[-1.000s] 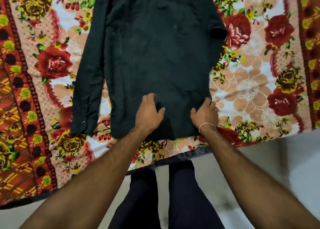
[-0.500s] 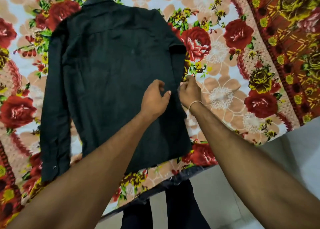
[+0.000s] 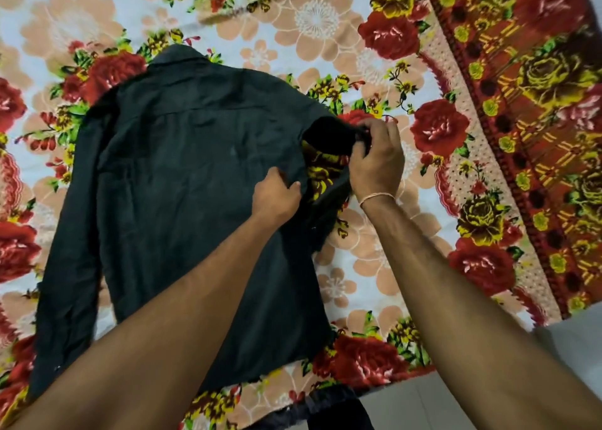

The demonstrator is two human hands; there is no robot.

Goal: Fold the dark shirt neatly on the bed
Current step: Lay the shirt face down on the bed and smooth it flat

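Head view, looking steeply down, close

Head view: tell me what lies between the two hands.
In the head view, a dark shirt edge and a gap showing the floral bedsheet lie between left hand and right hand.

Shirt [image 3: 182, 201] flat on bed [image 3: 374, 266]

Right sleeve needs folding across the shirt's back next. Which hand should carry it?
The right hand, probably: it already grips the right sleeve, lifted off the bedsheet. The left hand pinches the dark shirt beside it, better placed to anchor the fold line.
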